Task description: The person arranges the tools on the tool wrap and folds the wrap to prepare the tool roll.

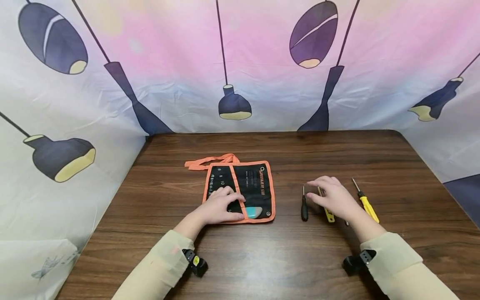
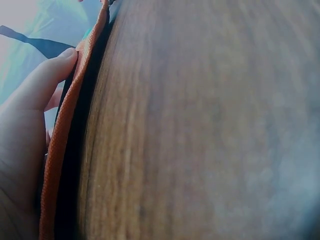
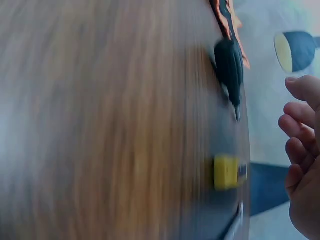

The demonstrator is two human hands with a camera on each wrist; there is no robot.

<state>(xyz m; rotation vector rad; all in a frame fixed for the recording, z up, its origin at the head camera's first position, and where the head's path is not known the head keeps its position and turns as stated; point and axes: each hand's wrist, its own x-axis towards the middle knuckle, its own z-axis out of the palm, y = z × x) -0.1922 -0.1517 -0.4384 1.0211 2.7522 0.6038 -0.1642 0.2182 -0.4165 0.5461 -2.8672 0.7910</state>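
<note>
A black tool pouch (image 1: 256, 183) with orange trim lies flat on the table. My left hand (image 1: 221, 205) rests on its lower left part, thumb (image 2: 65, 55) against the trim near the front edge. A teal and grey item (image 1: 254, 212) shows in the pouch, partly covered; its kind is unclear. Over the tools at the right hovers my right hand (image 1: 331, 196), fingers relaxed and holding nothing. Closest to its fingertips are a small black-handled screwdriver (image 1: 304, 210) and a flat yellow tool (image 1: 329, 215), partly hidden by the hand.
To the right of my right hand lies a screwdriver with a yellow and black handle (image 1: 369, 208). Another metal tool (image 1: 346, 223) is mostly hidden under the right wrist. An orange tie strap (image 1: 213, 160) trails from the pouch's back edge. A patterned cloth (image 1: 195, 83) hangs behind the wooden table (image 1: 262, 258).
</note>
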